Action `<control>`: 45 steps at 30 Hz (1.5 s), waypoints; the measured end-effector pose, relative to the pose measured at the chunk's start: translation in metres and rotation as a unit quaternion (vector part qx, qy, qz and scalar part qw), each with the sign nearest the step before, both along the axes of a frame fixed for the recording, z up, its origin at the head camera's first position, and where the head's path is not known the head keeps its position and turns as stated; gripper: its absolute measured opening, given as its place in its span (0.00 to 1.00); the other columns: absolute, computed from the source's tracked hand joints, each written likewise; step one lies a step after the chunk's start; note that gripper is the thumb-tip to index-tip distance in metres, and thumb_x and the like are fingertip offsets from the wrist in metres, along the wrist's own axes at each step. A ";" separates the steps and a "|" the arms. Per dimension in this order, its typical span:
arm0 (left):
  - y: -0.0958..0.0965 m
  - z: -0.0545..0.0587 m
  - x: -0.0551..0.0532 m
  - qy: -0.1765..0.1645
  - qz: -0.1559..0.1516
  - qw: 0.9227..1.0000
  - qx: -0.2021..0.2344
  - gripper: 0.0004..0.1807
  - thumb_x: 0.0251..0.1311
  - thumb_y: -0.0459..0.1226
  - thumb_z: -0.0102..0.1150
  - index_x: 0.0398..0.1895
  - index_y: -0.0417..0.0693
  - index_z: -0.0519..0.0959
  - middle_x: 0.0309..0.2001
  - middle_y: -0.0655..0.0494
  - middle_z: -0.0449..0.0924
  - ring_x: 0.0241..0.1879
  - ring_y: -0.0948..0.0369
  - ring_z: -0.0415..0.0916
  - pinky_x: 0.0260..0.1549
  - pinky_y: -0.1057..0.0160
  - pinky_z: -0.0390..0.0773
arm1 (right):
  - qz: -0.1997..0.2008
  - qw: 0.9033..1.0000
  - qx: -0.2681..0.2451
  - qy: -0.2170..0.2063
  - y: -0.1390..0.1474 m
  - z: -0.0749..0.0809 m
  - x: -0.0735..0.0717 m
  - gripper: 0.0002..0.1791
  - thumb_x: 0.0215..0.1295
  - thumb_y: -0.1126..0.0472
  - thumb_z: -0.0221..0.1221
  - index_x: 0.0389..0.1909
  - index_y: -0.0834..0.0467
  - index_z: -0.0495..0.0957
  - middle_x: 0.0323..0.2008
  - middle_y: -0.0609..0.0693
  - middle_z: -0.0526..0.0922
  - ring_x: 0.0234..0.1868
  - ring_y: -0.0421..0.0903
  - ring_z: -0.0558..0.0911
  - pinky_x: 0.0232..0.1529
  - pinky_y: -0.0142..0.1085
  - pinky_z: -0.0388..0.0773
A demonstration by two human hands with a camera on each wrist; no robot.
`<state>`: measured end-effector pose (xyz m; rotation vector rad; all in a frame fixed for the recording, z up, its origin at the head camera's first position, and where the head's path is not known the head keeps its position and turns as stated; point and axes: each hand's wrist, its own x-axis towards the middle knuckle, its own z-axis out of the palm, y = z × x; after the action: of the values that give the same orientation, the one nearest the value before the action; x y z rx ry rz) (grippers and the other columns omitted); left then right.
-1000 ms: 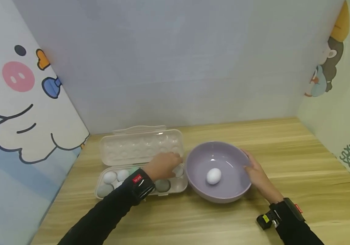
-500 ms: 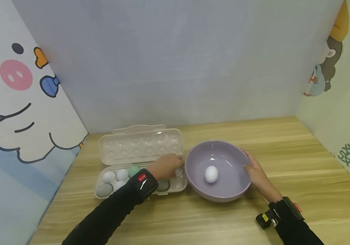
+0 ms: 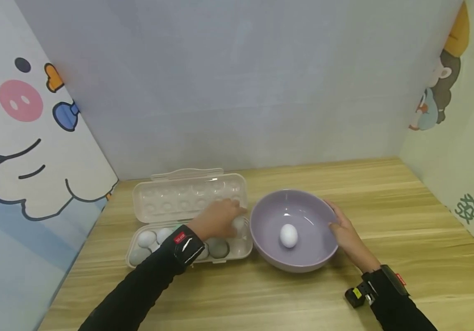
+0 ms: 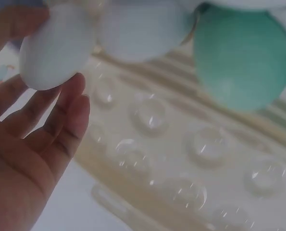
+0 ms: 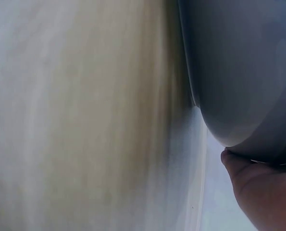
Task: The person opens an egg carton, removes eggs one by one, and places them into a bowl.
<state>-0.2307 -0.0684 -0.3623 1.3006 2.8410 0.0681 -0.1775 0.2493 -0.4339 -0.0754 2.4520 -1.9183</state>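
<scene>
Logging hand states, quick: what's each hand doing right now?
Left hand: holding a white egg over the open carton.
Right hand: holding the purple bowl by its rim.

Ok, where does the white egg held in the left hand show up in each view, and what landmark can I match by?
Head: the white egg sits below centre, partly behind the left hand.
Left wrist: upper left, the white egg between thumb and fingers.
Right wrist: not in it.
Landmark: the open dimpled lid, shared by head and left wrist only.
</scene>
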 end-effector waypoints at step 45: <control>0.130 -0.018 -0.031 0.082 -0.108 0.983 -0.121 0.07 0.47 0.33 0.60 0.32 0.47 0.76 0.32 0.53 0.72 0.34 0.58 0.72 0.34 0.63 0.74 | -0.030 0.999 -0.007 0.021 0.002 -0.010 -0.004 0.33 0.55 0.75 0.36 0.65 0.55 0.51 0.66 0.61 0.51 0.63 0.62 0.53 0.57 0.60 0.56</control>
<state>-0.2615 0.0615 -0.3798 1.6112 2.7020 -0.3913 -0.1816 0.2515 -0.4434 -0.0418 2.4951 -1.9788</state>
